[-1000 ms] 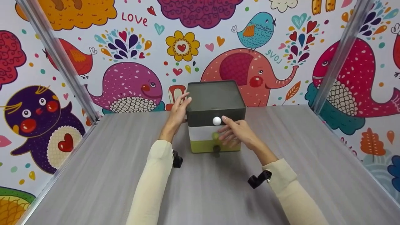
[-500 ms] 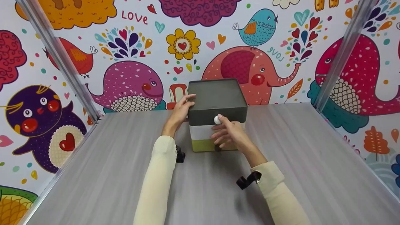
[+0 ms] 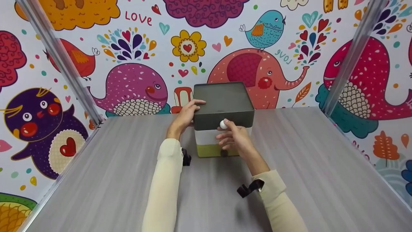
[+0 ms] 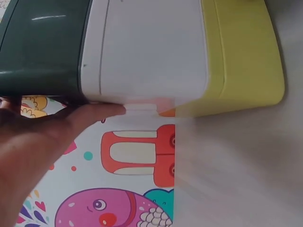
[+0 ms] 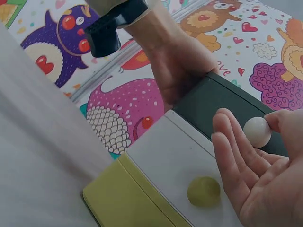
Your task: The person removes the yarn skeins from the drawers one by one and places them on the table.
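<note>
A small three-tier drawer box (image 3: pixel 209 137) stands upright on the table, dark green on top, white in the middle and yellow-green below. My right hand (image 3: pixel 239 137) is at its front, thumb and index finger pinching the round white knob (image 5: pixel 257 132) of the dark top drawer (image 3: pixel 206 120); the other fingers spread below it. My left hand (image 3: pixel 186 117) braces the box's left side, fingertips over the top edge and thumb (image 4: pixel 102 112) lying along the side wall. A yellow-green knob (image 5: pixel 204 191) shows on the white drawer (image 5: pixel 173 151), and a dark knob (image 3: pixel 224 153) on the bottom one.
The box stands on a grey wood-grain table (image 3: pixel 135 180), close to the back wall (image 3: pixel 186 19) printed with cartoon animals. Metal posts (image 3: pixel 64 64) rise at the table's back corners. Black camera mounts (image 3: pixel 250 188) sit on both wrists.
My right hand has moved left, its thumb and index finger closing on the white knob. My left hand's fingertips have slid further over the box's top edge. The drawers look unmoved.
</note>
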